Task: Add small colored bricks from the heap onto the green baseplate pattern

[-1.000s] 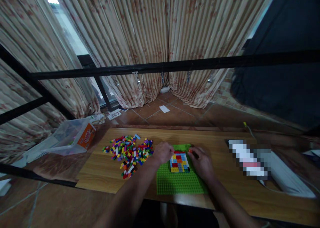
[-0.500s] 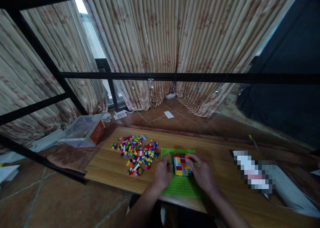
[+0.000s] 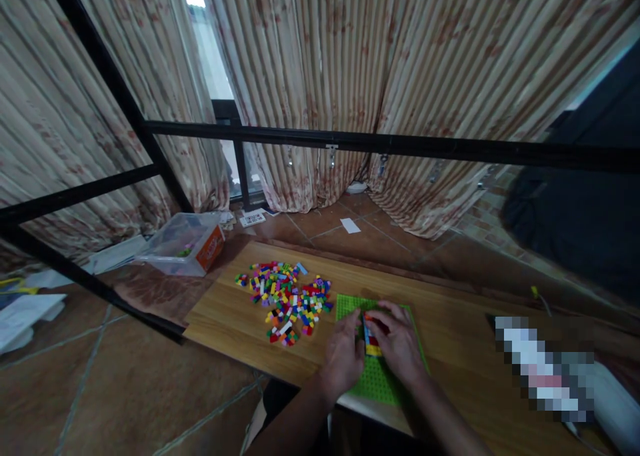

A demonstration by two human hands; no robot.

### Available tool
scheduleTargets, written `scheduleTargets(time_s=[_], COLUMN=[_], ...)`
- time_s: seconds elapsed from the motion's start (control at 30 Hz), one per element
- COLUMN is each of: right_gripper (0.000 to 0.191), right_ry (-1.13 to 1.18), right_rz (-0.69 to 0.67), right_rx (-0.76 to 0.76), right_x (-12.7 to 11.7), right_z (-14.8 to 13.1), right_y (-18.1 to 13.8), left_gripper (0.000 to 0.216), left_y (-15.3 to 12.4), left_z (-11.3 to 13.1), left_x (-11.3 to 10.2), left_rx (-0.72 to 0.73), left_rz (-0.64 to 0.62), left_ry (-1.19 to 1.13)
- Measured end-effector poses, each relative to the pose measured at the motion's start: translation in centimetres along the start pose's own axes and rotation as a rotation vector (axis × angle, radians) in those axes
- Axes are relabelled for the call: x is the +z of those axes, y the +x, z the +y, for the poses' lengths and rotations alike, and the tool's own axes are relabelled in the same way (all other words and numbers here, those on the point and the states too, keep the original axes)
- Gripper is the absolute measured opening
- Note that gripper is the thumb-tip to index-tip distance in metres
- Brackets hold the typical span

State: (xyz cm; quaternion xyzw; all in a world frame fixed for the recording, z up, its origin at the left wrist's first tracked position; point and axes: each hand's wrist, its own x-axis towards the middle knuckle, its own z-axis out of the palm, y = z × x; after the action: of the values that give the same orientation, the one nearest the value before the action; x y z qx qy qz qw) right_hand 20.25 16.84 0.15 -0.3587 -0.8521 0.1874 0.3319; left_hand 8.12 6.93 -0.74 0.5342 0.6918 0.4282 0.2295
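A green studded baseplate (image 3: 350,306) lies on the wooden table (image 3: 240,323) near its front edge. On it sits a flat patch of small coloured bricks (image 3: 371,339), mostly hidden by my hands. My left hand (image 3: 344,359) rests on the plate's left side, fingers curled against the patch. My right hand (image 3: 397,343) lies over the patch from the right, fingers bent down on the bricks. Whether either hand holds a loose brick cannot be seen.
A pile of loose coloured bricks (image 3: 287,299) is spread on the table left of the plate. A clear plastic box with an orange label (image 3: 187,246) stands off the table's left end. A black metal bar (image 3: 350,139) crosses in front of the curtains. A blurred object (image 3: 545,369) lies at the right.
The view has swung left and tilted. Both hands have closed in over the brick patch, and the right hand now covers most of it.
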Motion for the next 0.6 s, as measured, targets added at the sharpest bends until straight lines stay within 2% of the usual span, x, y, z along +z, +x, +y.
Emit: scheduleTargets(time_s=[0.33,0.6], right_gripper=[0.026,0.031], right_ry=[0.059,0.094], right_rz=[-0.002,0.023], right_rx=[0.044,0.080], right_x=[0.20,0.04], right_z=[0.07,0.81], right_y=[0.04,0.03], left_gripper=[0.076,0.075], left_y=[-0.39,-0.55], left_z=[0.04,-0.25], left_x=[-0.15,-0.12], left_rx=[0.023,0.066], left_rz=[-0.006,-0.004], left_ry=[-0.059,-0.069])
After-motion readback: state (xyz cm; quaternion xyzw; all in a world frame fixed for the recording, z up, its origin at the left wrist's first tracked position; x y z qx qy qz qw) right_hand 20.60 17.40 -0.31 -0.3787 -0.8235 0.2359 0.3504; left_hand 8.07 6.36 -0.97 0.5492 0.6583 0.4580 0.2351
